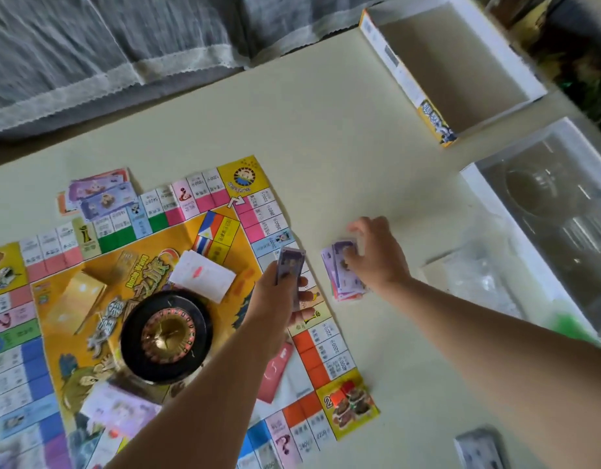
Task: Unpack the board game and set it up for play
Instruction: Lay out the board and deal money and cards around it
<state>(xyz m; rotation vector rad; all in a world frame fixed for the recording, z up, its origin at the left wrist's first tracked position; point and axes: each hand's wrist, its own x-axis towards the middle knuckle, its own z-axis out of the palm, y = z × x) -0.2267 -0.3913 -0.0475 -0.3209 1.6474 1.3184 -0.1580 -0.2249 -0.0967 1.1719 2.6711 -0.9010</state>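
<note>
Game board [116, 238]: unfolded flat on the table [326, 140], filling the lower left of the frame.

On it, counted:
- one roulette wheel [166, 336], near the centre
- one white card stack [204, 275], just above and right of the wheel
- one gold card stack [79, 299], left of the wheel
- one red card [275, 370], beside your left forearm

Banknote piles lying flat, three:
- upper-left pile [101, 198], across the board's top edge
- lower-left pile [123, 407], on the board
- right pile [343, 282], on the table just beside the board's right edge

A blurred stack [478, 448] sits at the bottom right; its kind is unreadable.

Your left hand [275, 299] grips one banknote bundle [290, 265], held on edge over the board's right border. Your right hand [377, 255] has bent fingers on the right pile. Whether they pinch or only touch, you cannot tell from this view.

Box halves, two, both open: the far box half [461, 69] at the upper right, and the near box half [488, 231] at the right edge, which holds a clear plastic tray [556, 211].
</note>
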